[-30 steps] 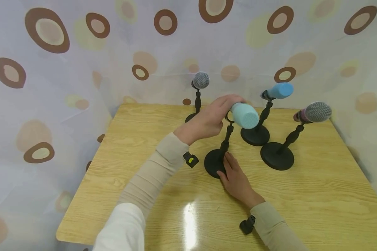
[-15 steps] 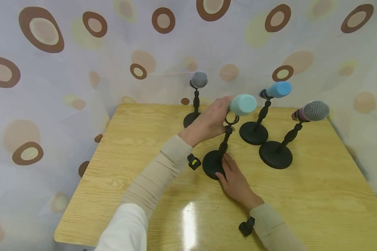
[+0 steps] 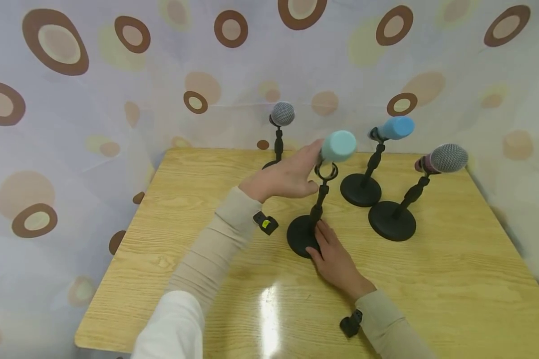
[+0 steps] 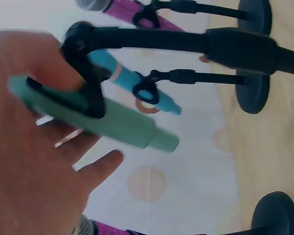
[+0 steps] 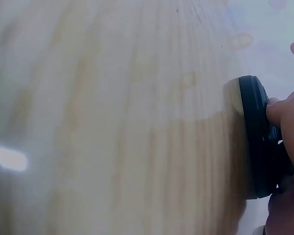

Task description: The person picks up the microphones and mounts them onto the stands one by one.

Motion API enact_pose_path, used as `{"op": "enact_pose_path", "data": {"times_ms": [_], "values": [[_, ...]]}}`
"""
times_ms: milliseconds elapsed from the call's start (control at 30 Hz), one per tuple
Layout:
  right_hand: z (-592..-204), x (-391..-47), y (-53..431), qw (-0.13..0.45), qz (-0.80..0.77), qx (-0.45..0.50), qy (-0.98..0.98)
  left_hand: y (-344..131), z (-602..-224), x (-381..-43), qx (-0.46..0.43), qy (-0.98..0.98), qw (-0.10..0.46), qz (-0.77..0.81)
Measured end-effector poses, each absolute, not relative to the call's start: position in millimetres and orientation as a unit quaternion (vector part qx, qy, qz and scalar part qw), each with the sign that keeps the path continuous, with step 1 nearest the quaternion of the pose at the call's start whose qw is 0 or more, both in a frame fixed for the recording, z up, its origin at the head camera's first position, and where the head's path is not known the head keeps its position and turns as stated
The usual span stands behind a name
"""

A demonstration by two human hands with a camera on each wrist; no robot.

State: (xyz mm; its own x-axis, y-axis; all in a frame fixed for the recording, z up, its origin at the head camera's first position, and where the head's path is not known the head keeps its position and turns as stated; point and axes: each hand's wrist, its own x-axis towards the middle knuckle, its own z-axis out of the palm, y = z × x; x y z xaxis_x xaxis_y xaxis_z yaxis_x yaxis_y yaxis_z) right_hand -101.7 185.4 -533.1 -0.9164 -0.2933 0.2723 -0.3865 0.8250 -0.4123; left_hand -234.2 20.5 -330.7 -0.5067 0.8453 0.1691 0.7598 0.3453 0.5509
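Note:
In the head view my left hand (image 3: 289,174) holds a mint-green microphone (image 3: 339,146), its fingers behind the near end. The microphone lies just above the ring clip (image 3: 327,172) of a black desk stand (image 3: 316,212). In the left wrist view the clip overlaps the mint microphone (image 4: 127,122), and some fingers (image 4: 105,171) of the left hand are spread below it. My right hand (image 3: 339,267) grips the edge of that stand's round base (image 3: 300,237), thumb at the near rim and fingers beside the post. In the right wrist view the thumb presses the base (image 5: 257,142).
Behind the left hand stands a silver-headed microphone (image 3: 283,113) on its own stand. To the right are a blue microphone (image 3: 397,128) and a purple one with a silver head (image 3: 449,158), both on black stands. A patterned curtain (image 3: 161,99) borders the wooden table (image 3: 179,199).
The mint microphone has risen and shifted slightly left with the left hand, and its clip's ring now shows open beneath it. The right hand stays at the base.

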Motion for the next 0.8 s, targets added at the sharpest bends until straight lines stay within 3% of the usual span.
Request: {"op": "enact_pose_path", "data": {"times_ms": [133, 533, 800], "values": [[-532.6, -102.5, 186.5, 0.109, 0.233, 0.185, -0.949, 18.1, -325.0, -231.5, 0.482, 0.810, 0.119, 0.311], [-531.7, -101.0, 185.2, 0.094, 0.229, 0.179, -0.952, 26.9, -339.9, -229.8, 0.459, 0.848, 0.005, 0.263], [-531.1, -101.5, 184.5, 0.090, 0.233, 0.177, -0.952, 24.7, -344.5, -233.0, 0.470, 0.832, -0.011, 0.293]]}}
